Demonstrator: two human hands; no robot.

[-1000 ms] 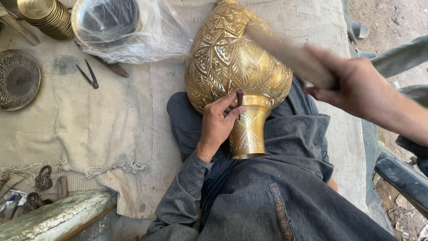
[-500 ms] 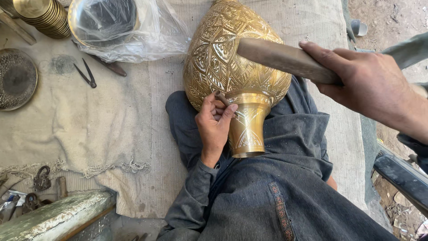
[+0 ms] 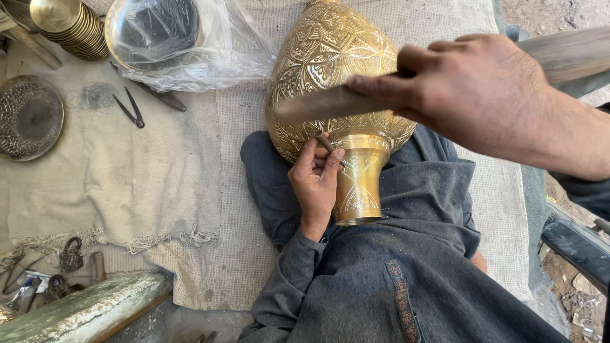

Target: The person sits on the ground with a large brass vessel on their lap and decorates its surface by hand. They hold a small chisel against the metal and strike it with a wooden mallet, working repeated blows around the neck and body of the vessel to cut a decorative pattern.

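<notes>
A large engraved brass vase [image 3: 330, 70] lies on its side across my lap, its neck [image 3: 359, 184] pointing toward me. My left hand [image 3: 316, 181] pinches a small dark chisel [image 3: 325, 141] against the vase where body meets neck. My right hand [image 3: 483, 95] grips a long wooden mallet [image 3: 318, 108], blurred, its end over the chisel. My legs in grey cloth [image 3: 394, 279] support the vase.
On the cloth-covered floor [image 3: 152, 184] lie pliers [image 3: 130, 108], a stack of brass bowls [image 3: 67, 22], a round metal dish in clear plastic [image 3: 159, 32] and a perforated round plate [image 3: 28, 117]. Padlocks [image 3: 70, 254] and small tools lie by a worn wooden beam [image 3: 82, 311].
My right hand has swung the wooden mallet leftward and down toward the chisel. My left hand has kept the chisel on the vase with little shift.
</notes>
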